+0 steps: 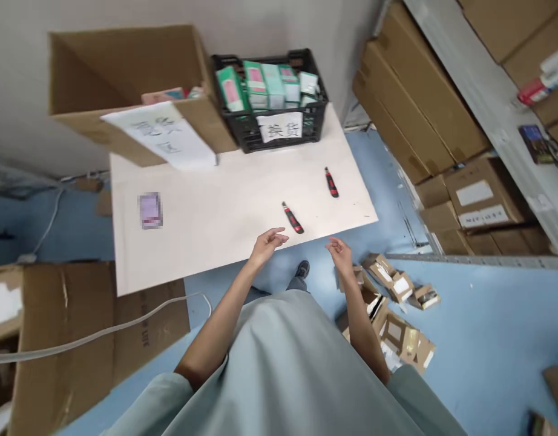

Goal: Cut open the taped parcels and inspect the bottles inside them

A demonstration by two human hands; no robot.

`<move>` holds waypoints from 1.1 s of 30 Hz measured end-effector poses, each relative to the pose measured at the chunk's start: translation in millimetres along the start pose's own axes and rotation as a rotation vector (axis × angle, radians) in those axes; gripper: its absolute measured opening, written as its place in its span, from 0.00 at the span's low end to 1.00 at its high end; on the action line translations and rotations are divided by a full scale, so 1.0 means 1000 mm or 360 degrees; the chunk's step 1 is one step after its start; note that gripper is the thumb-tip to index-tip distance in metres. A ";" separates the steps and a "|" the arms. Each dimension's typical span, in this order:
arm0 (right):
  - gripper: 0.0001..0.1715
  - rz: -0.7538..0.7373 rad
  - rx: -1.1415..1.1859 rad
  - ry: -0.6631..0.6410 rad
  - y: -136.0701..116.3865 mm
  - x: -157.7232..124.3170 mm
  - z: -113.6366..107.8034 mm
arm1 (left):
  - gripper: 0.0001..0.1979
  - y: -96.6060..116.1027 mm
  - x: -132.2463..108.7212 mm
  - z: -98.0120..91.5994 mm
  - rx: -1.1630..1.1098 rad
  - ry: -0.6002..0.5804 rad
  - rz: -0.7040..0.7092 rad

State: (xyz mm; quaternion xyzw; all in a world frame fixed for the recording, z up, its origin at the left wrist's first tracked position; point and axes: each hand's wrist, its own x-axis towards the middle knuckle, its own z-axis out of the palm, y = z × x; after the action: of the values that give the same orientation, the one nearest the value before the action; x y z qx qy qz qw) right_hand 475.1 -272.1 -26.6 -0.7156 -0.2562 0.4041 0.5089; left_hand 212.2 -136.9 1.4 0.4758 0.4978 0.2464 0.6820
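My left hand [267, 244] hovers at the front edge of the white table [192, 242], fingers apart and holding nothing. Just beyond its fingertips lies a red and black utility knife [293, 218]. My right hand [339, 251] is past the table edge, over the floor, its fingers loosely bent and nothing visible in them. A second red and black utility knife [331, 183] rests farther back on the right part of the table. On the left side of the tabletop lies a small purple item [150, 210], blurred by pixels.
A large open carton [143, 136] with a paper sign and a black crate [283, 130] of green and white boxes stand at the table's back. Shelving [501, 85] with cartons lines the right. Opened small boxes [397, 339] litter the floor; a white cable [124, 324] runs lower left.
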 end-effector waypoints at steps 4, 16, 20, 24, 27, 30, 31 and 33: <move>0.26 -0.0130 -0.0100 -0.0371 -0.032 -0.008 0.103 | 0.30 -0.009 -0.050 -0.086 -0.0224 0.0317 0.0053; 0.25 -0.0341 -0.0471 -0.1400 -0.058 -0.152 0.424 | 0.22 -0.088 -0.268 -0.341 -0.0858 0.1459 0.0209; 0.23 -0.0327 -0.0623 -0.1707 -0.054 -0.196 0.500 | 0.19 -0.126 -0.327 -0.386 -0.1102 0.1860 0.0280; 0.22 -0.0373 -0.0740 -0.1893 -0.050 -0.228 0.577 | 0.19 -0.164 -0.370 -0.423 -0.1268 0.2243 0.0264; 0.22 -0.0358 -0.0751 -0.2047 -0.042 -0.253 0.639 | 0.19 -0.187 -0.397 -0.459 -0.1292 0.2476 0.0231; 0.22 -0.0294 -0.0749 -0.2173 -0.029 -0.282 0.705 | 0.23 -0.204 -0.424 -0.501 -0.1291 0.2683 0.0192; 0.22 -0.0278 -0.0759 -0.2212 -0.026 -0.293 0.727 | 0.24 -0.209 -0.432 -0.516 -0.1295 0.2744 0.0173; 0.22 -0.0251 -0.0787 -0.2305 -0.020 -0.312 0.771 | 0.24 -0.216 -0.447 -0.546 -0.1324 0.2841 0.0121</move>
State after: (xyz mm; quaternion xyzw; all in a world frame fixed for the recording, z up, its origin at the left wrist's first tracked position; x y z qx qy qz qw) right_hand -340.1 -106.1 -28.1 -0.3451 -0.6586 0.6654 0.0668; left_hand -487.3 -370.8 -21.6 -0.1471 0.6879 0.6924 0.1604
